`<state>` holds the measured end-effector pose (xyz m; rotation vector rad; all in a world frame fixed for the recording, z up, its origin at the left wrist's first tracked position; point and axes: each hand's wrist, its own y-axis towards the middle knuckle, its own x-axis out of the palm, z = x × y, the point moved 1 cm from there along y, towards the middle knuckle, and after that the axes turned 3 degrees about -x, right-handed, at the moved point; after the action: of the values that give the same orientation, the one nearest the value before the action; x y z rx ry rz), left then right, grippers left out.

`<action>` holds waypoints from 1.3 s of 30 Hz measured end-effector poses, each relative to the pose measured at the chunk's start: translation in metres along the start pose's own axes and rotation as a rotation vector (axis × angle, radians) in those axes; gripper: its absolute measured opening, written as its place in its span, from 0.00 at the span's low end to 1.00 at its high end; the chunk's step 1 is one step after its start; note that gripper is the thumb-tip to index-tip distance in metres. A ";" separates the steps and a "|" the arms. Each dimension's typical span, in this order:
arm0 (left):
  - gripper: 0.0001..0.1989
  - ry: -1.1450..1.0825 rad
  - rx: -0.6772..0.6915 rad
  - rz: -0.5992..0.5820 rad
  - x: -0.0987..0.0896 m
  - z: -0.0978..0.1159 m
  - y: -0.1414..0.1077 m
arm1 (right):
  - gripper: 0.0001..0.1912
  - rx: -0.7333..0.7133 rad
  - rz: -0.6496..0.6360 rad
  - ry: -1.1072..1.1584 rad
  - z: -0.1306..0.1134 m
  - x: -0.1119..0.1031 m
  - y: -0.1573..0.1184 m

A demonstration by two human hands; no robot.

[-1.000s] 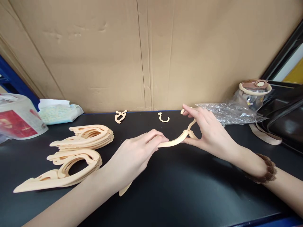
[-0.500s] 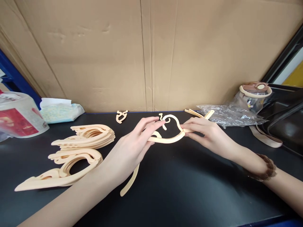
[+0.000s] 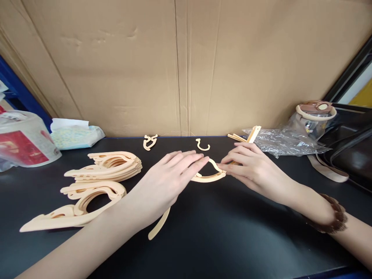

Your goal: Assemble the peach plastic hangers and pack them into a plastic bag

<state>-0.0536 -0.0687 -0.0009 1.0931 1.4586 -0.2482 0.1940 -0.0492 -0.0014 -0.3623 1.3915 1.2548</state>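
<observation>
A beige plastic folding hanger, partly folded into a loop, lies low over the black table between my two hands. My left hand covers its left end, fingers close together over it and the thumb hidden. My right hand pinches the hanger at its right-hand joint. A beige bar sticks up behind the right hand; where it joins is hidden. Just beyond the hands lies a loose hanger hook. A curved beige arm piece shows from under my left wrist.
Two stacks of folded hangers, a rear one and a front one, lie left. Behind are a small beige part, a wipes pack, a white tub, clear plastic wrap and a cup. A cardboard wall closes the back.
The hanger has come down and its loop looks flatter. My left fingers have spread over it, and the bar behind my right hand has tilted further up. The loose hook is now fully visible.
</observation>
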 end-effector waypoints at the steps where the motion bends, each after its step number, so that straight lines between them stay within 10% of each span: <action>1: 0.30 0.023 0.013 -0.006 -0.001 0.001 0.000 | 0.14 -0.002 0.012 -0.034 -0.001 -0.001 0.001; 10: 0.27 0.209 -0.087 0.062 -0.015 -0.006 0.003 | 0.20 0.038 0.235 -0.126 -0.022 -0.009 0.003; 18: 0.25 0.277 -0.151 0.157 -0.020 -0.018 0.003 | 0.21 -0.273 -0.102 0.211 -0.073 0.013 0.036; 23: 0.26 0.238 -0.194 0.113 -0.017 -0.019 0.003 | 0.19 -0.174 -0.195 0.399 -0.090 0.021 0.057; 33: 0.25 -0.021 -0.364 0.075 -0.012 -0.012 -0.001 | 0.23 0.254 -0.165 0.370 -0.045 0.023 0.032; 39: 0.25 -0.113 -0.534 0.002 -0.013 -0.011 0.002 | 0.24 -0.021 -0.220 0.519 -0.060 0.016 0.033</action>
<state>-0.0618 -0.0662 0.0135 0.6356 1.3179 0.0812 0.1318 -0.0795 -0.0146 -0.8782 1.7163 1.0314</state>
